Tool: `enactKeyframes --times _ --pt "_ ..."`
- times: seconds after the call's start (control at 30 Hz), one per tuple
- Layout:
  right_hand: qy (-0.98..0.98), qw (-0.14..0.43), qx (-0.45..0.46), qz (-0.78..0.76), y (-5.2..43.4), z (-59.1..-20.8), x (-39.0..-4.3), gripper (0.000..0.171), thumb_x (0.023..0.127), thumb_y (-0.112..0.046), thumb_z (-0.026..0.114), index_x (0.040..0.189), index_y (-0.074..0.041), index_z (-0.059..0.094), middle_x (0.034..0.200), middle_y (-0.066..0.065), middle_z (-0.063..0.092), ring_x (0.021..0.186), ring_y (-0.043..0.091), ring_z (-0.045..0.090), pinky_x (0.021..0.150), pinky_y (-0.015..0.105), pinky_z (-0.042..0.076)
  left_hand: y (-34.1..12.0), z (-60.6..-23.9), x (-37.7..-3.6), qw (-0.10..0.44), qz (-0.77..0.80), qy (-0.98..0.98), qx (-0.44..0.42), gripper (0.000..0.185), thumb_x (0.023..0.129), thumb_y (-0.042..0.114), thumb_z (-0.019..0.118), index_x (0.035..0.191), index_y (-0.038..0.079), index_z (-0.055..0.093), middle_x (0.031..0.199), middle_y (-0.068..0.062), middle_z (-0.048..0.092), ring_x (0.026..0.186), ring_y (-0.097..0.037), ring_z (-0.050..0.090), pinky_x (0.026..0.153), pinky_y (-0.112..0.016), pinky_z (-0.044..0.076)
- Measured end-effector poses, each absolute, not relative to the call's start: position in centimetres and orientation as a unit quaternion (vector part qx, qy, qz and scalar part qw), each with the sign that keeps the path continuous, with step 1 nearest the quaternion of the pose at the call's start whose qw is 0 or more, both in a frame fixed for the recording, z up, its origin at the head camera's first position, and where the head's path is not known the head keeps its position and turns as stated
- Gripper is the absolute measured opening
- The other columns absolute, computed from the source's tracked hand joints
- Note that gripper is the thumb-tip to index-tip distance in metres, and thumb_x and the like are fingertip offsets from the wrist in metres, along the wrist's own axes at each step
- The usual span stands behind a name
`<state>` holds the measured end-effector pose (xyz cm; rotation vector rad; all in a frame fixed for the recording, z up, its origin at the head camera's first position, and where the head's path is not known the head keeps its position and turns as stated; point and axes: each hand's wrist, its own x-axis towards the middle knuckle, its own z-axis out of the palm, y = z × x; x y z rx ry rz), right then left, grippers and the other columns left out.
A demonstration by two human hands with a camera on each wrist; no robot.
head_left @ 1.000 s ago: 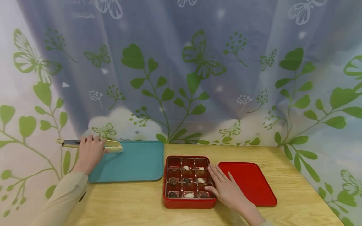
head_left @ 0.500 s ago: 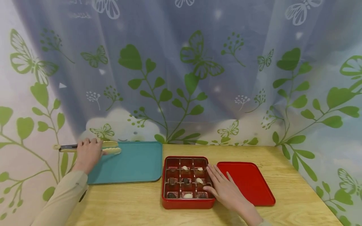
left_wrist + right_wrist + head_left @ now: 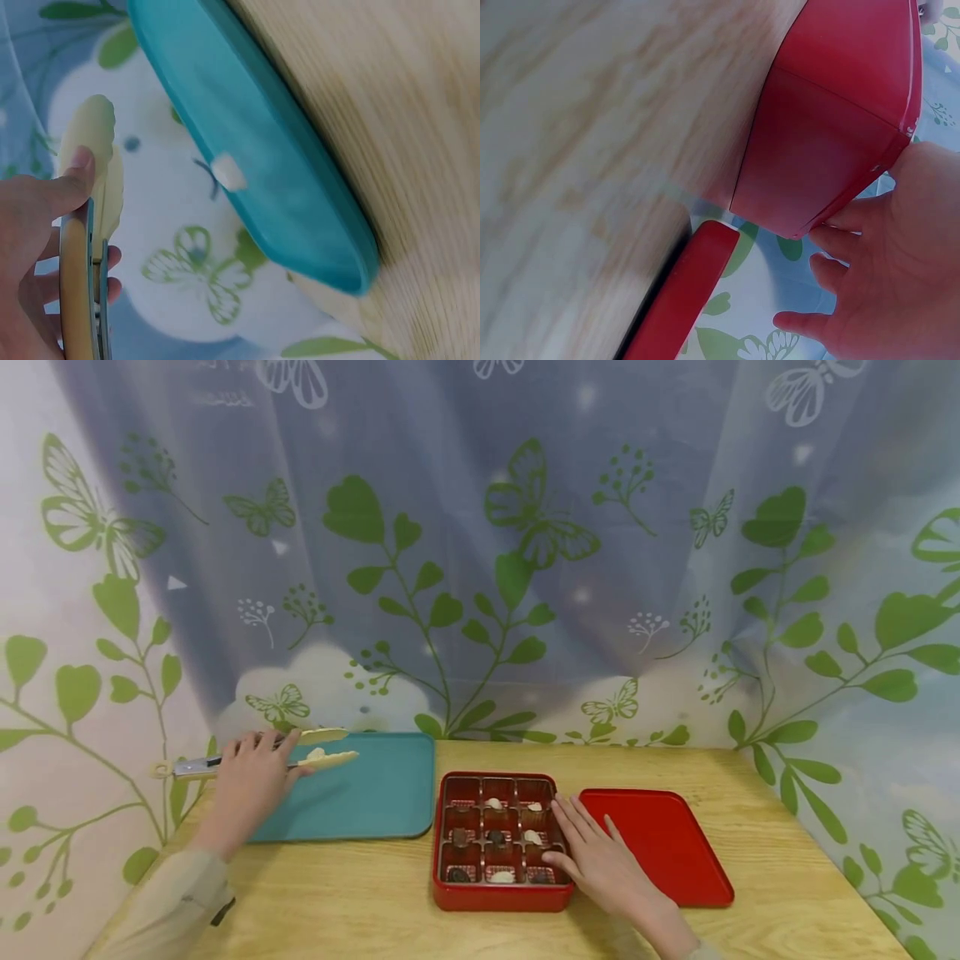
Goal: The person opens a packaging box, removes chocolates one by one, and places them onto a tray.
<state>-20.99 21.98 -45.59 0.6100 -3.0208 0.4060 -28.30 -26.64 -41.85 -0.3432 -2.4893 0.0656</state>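
One pair of tongs [image 3: 111, 202], gripped by the left hand [image 3: 251, 787], has just spread; the white chocolate [image 3: 229, 172] lies loose on the teal tray [image 3: 360, 802], judged released. Right hand [image 3: 603, 870], fingers straight, rests against the red compartmented box [image 3: 502, 900].

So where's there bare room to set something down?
The table in front of the tray, left of the box; the tray's right half; the middle of the lid. Crowded: between box and lid, by the right hand, and around the tongs.
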Motion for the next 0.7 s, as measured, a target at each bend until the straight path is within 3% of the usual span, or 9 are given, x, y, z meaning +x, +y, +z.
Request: enactKeyframes --times 0.23,0.3,0.4,0.47,0.53,0.7 --pt "-0.971 0.022 0.196 0.132 22.0 -45.5 -21.0 0.077 0.103 -0.053 0.047 0.161 -0.006 0.027 0.167 0.013 0.022 0.154 0.034 0.019 0.117 0.069 0.018 -23.3 -41.5 -27.0 0.322 0.019 -0.934 -0.157 0.071 0.078 0.047 0.081 0.135 0.008 0.065 0.112 -0.021 0.065 0.102 -0.045 0.059 0.083 -0.057 0.049" --pt "-0.972 0.022 0.196 0.131 22.0 -45.5 -21.0 0.077 0.103 -0.053 0.048 0.161 -0.006 0.027 0.167 0.013 0.023 0.154 0.034 0.019 0.117 0.069 0.018 -22.4 -41.6 -26.9 0.341 0.021 -0.924 -0.173 0.07 0.086 0.06 0.066 0.134 0.008 0.066 0.11 -0.019 0.066 0.1 -0.043 0.059 0.081 -0.054 0.049" --pt "-0.971 0.022 0.196 0.131 22.0 -45.5 -21.0 0.077 0.103 -0.054 0.048 0.161 -0.006 0.028 0.167 0.014 0.023 0.154 0.034 0.019 0.117 0.069 0.018 -20.9 -41.8 -26.8 0.346 0.024 -0.92 -0.185 0.069 0.087 0.061 0.065 0.133 0.009 0.067 0.109 -0.016 0.066 0.099 -0.04 0.059 0.08 -0.051 0.048" --pt "-0.971 0.02 0.196 0.132 22.0 -45.5 -21.0 0.078 0.103 -0.054 0.047 0.161 -0.007 0.027 0.167 0.013 0.023 0.154 0.033 0.019 0.117 0.069 0.018 -19.8 -41.7 -26.7 0.335 0.025 -0.922 -0.191 0.068 0.088 0.059 0.067 0.134 0.01 0.067 0.111 -0.014 0.066 0.1 -0.037 0.059 0.081 -0.05 0.048" --pt "-0.971 0.02 0.196 0.134 22.0 -45.6 -21.1 0.078 0.103 -0.055 0.047 0.161 -0.007 0.028 0.167 0.013 0.023 0.154 0.033 0.019 0.117 0.069 0.018 -18.5 -41.6 -26.6 0.317 0.025 -0.928 -0.194 0.069 0.08 0.048 0.082 0.136 0.011 0.066 0.113 -0.013 0.066 0.102 -0.036 0.059 0.085 -0.05 0.049" --pt "-0.971 0.023 0.197 0.13 22.0 -45.8 -21.2 0.077 0.103 -0.054 0.048 0.161 -0.007 0.027 0.167 0.012 0.022 0.154 0.032 0.019 0.117 0.069 0.018 -15.4 -40.9 -26.6 0.309 0.029 -0.924 -0.224 0.068 0.081 0.051 0.08 0.136 0.014 0.066 0.116 -0.01 0.067 0.105 -0.033 0.06 0.089 -0.05 0.05"
